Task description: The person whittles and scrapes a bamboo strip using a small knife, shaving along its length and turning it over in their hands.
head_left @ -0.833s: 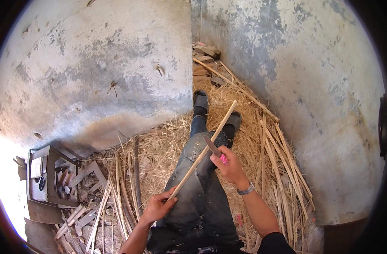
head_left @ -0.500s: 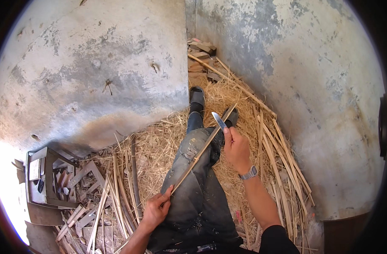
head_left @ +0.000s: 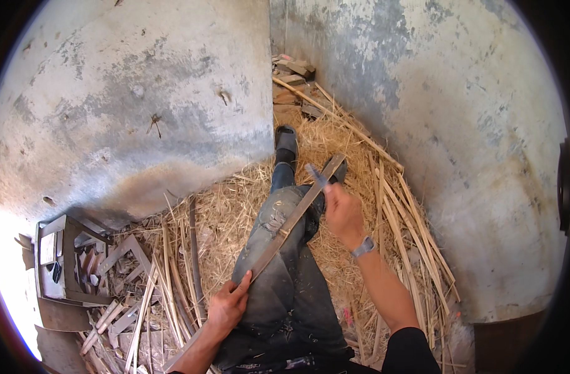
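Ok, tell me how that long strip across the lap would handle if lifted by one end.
The long strip looks thin and flat, so probably light. It spans straight from the left hand out past the knee without sagging, so likely fairly stiff, perhaps springy. The right hand holds a blade to it; shaved edges may splinter.

I saw a pale tan wooden strip [head_left: 297,215] lying across faded blue-grey jeans [head_left: 285,280] flecked with pale dust. The knife [head_left: 316,174] blade was dull grey-blue. The wristwatch [head_left: 363,247] looked grey. Golden-yellow straw [head_left: 235,212] covered the floor, and the walls [head_left: 141,106] were mottled grey and white with brownish stains.
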{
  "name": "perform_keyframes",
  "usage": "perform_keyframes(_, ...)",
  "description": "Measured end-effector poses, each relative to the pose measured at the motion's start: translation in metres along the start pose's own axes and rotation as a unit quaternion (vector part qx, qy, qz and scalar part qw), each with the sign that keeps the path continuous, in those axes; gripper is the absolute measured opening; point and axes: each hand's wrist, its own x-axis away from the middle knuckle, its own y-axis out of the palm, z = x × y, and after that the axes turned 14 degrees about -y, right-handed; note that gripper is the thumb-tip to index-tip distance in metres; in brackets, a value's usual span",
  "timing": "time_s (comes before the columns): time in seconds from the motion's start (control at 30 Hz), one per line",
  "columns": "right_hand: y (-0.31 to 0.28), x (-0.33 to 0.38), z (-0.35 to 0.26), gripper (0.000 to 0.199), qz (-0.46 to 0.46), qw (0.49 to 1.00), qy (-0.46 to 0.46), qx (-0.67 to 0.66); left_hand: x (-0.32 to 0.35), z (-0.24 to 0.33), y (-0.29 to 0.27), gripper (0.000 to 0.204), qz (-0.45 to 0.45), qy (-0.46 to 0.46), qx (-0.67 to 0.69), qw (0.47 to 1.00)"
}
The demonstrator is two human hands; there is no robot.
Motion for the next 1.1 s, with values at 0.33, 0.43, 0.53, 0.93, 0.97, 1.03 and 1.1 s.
perform_keyframes(0.33, 0.0, 0.005, 0.007, 0.038, -0.011, 0.999, -0.023, 0.032, 0.002, -0.004, 0.002, 0.064, 0.003, -0.012, -0.009, 1.0)
perform_keyframes(0.43, -0.015, -0.012, 0.036, 0.038, 0.019, 0.997, 0.052, 0.056, 0.0, -0.003, 0.005, 0.063, 0.003, -0.007, -0.016, 1.0)
perform_keyframes(0.53, -0.004, 0.002, 0.018, 0.037, -0.034, 0.999, 0.024, 0.013, -0.002, -0.004, 0.007, 0.064, 0.007, -0.011, -0.018, 1.0)
perform_keyframes(0.93, 0.003, -0.003, 0.013, 0.038, -0.043, 0.999, 0.018, -0.015, -0.007, 0.003, 0.002, 0.062, -0.004, -0.005, -0.006, 1.0)
perform_keyframes(0.97, 0.009, 0.008, -0.003, 0.039, -0.056, 0.998, -0.002, -0.025, -0.007, 0.007, 0.0, 0.062, -0.005, -0.005, -0.006, 1.0)
perform_keyframes(1.03, 0.021, 0.033, -0.041, 0.039, -0.06, 0.994, -0.007, -0.086, -0.009, 0.01, 0.0, 0.062, -0.01, -0.012, 0.017, 1.0)
perform_keyframes(1.1, 0.022, 0.048, -0.061, 0.04, -0.046, 0.99, 0.008, -0.135, -0.01, 0.008, -0.003, 0.061, -0.014, -0.012, 0.04, 0.999)
